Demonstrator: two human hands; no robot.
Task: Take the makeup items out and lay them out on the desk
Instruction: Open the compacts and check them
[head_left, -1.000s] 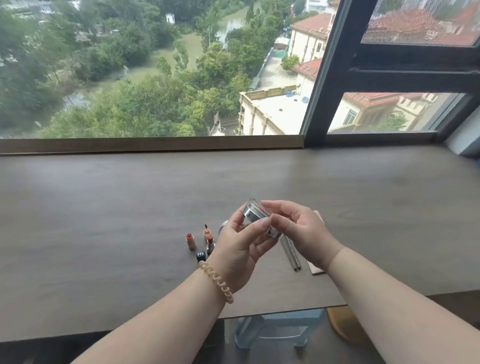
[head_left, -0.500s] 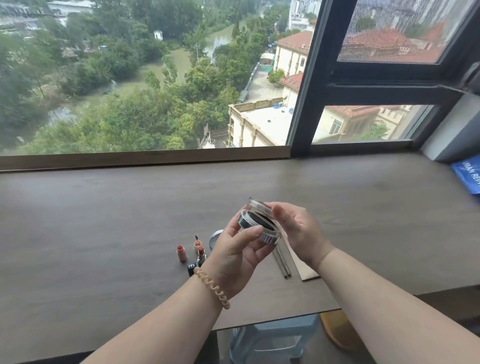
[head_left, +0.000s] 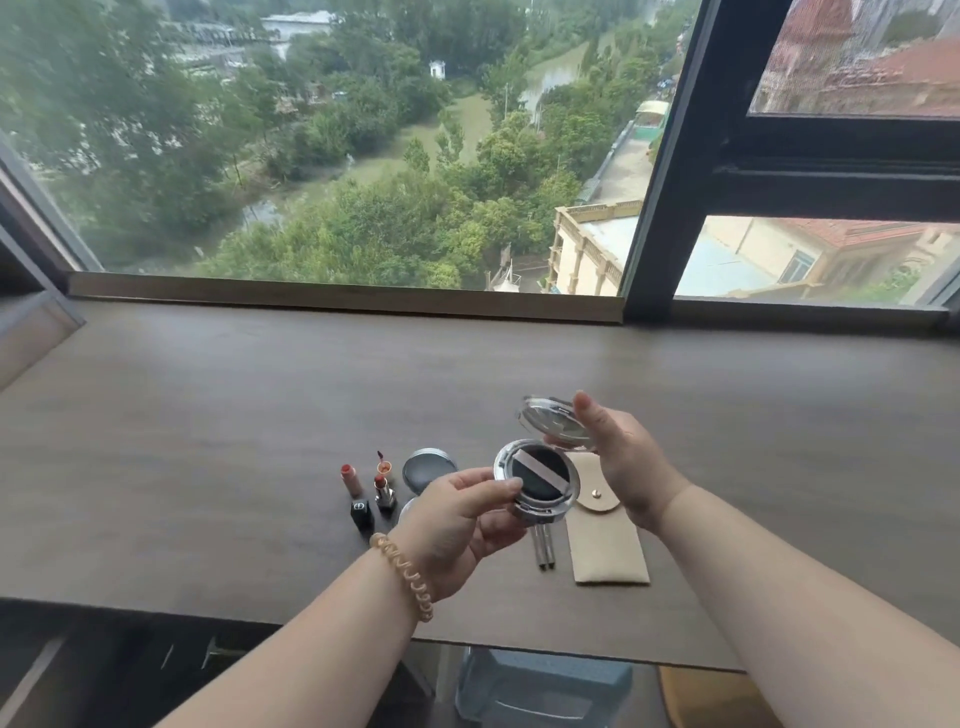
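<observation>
I hold a round silver cushion compact (head_left: 537, 480) above the desk, its lid (head_left: 556, 422) swung up and a black puff with a white band showing inside. My left hand (head_left: 457, 517) grips the base, thumb on its rim. My right hand (head_left: 621, 457) holds the raised lid from behind. On the brown desk (head_left: 208, 441) lie several lipsticks (head_left: 384, 488), a black cap (head_left: 362, 513), a round grey case (head_left: 430, 467), two slim silver sticks (head_left: 543, 545) and a beige pouch (head_left: 605, 540).
The window sill (head_left: 343, 299) and dark window frame (head_left: 660, 171) bound the desk at the back. The desk's front edge runs just beyond my forearms, and a blue-grey stool (head_left: 540, 686) stands beneath it. Bare desktop stretches left and right of the items.
The compact's lid has swung from nearly closed to wide open, exposing the puff. The camera has tilted and moved closer; my hands stayed on the compact.
</observation>
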